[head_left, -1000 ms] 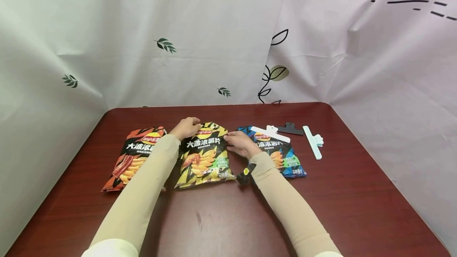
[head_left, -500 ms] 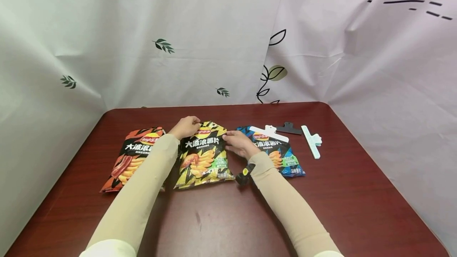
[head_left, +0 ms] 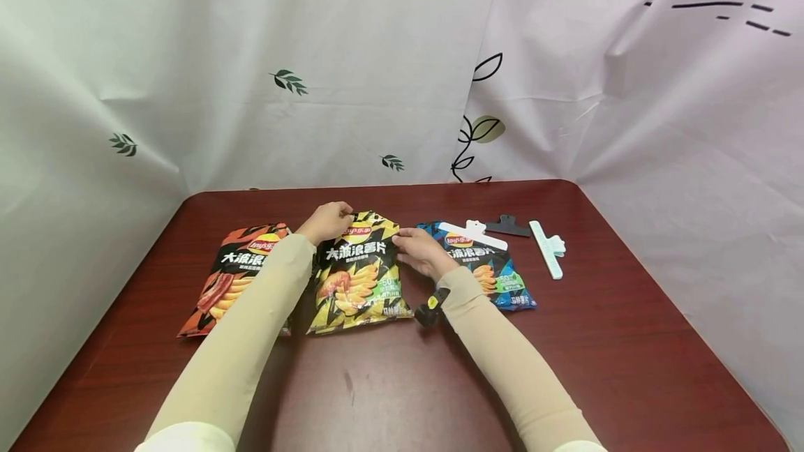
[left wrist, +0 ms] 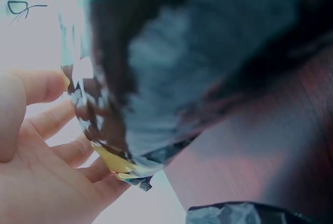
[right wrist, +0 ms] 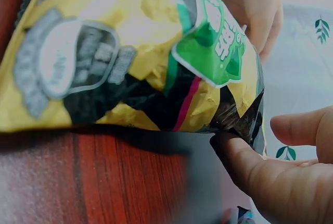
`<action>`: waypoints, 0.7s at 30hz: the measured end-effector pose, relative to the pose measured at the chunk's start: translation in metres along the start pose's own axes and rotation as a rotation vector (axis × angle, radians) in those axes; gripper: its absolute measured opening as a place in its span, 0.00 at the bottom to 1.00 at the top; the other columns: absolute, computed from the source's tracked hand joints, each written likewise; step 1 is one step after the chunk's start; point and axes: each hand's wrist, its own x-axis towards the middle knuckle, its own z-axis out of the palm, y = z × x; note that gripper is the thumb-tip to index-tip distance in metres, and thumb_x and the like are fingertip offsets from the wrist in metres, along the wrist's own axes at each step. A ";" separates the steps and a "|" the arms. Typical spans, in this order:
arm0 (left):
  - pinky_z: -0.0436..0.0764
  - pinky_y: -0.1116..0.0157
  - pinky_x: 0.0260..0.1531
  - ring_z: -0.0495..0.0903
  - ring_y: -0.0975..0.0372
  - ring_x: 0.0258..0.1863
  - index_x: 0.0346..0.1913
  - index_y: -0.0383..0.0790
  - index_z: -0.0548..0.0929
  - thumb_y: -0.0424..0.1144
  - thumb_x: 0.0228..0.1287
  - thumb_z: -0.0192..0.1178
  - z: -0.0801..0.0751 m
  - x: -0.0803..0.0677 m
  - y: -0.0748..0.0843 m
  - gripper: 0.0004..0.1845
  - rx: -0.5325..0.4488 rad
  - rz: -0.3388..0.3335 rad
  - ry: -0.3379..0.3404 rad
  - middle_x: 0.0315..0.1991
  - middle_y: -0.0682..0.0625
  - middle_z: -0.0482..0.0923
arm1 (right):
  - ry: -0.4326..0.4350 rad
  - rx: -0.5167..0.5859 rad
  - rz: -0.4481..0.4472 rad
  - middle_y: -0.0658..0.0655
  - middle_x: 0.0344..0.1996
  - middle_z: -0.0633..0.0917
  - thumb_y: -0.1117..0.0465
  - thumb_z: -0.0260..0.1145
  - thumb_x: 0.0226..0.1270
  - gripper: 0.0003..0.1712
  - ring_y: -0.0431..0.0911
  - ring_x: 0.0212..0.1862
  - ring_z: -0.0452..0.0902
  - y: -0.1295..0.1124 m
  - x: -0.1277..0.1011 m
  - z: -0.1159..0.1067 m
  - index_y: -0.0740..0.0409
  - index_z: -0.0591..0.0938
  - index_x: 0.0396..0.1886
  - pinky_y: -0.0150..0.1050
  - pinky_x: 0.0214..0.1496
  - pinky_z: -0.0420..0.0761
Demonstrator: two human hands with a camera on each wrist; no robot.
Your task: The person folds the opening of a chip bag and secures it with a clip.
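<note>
A yellow and black chip bag (head_left: 361, 270) lies between both hands, printed side up. My left hand (head_left: 328, 223) holds it at the upper left edge; in the left wrist view the thumb and several fingers of that hand (left wrist: 57, 161) meet the foil edge. On the other side, my right hand (head_left: 422, 251) holds the upper right edge, with one fingertip tucked against the underside in the right wrist view. The bag's top stands a little off the table, its lower end resting on the wood. An orange chip bag (head_left: 241, 257) lies to the left, partly hidden by the left sleeve.
A blue chip bag (head_left: 511, 291) lies at right, partly behind the right hand, with a white clip (head_left: 472, 234) across its top. Behind are a black clip (head_left: 509, 227) and, farther right, another white clip (head_left: 547, 251). A patterned white curtain (head_left: 352, 124) encloses the dark red table (head_left: 370, 396).
Both hands and the top of the yellow chip bag have risen very slightly. The other bags and the clips stay put.
</note>
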 end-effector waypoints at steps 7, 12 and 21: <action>0.73 0.50 0.55 0.75 0.49 0.50 0.66 0.30 0.68 0.38 0.74 0.42 -0.001 -0.004 0.005 0.23 0.035 -0.002 0.015 0.62 0.34 0.71 | 0.013 -0.005 -0.009 0.65 0.71 0.60 0.64 0.51 0.75 0.30 0.56 0.73 0.57 -0.001 -0.004 0.001 0.66 0.58 0.73 0.46 0.69 0.66; 0.73 0.52 0.51 0.74 0.49 0.51 0.66 0.33 0.69 0.38 0.74 0.42 -0.003 -0.008 0.009 0.22 0.045 0.003 0.032 0.63 0.36 0.71 | 0.018 -0.018 -0.012 0.64 0.72 0.61 0.63 0.52 0.75 0.30 0.56 0.73 0.58 -0.003 -0.007 0.001 0.64 0.59 0.73 0.47 0.69 0.68; 0.68 0.45 0.59 0.72 0.47 0.57 0.67 0.38 0.71 0.41 0.76 0.42 -0.004 -0.011 0.011 0.22 0.126 0.024 0.056 0.62 0.39 0.73 | 0.015 -0.012 -0.027 0.64 0.71 0.61 0.64 0.52 0.75 0.29 0.56 0.73 0.57 -0.005 -0.012 0.001 0.63 0.59 0.73 0.48 0.69 0.67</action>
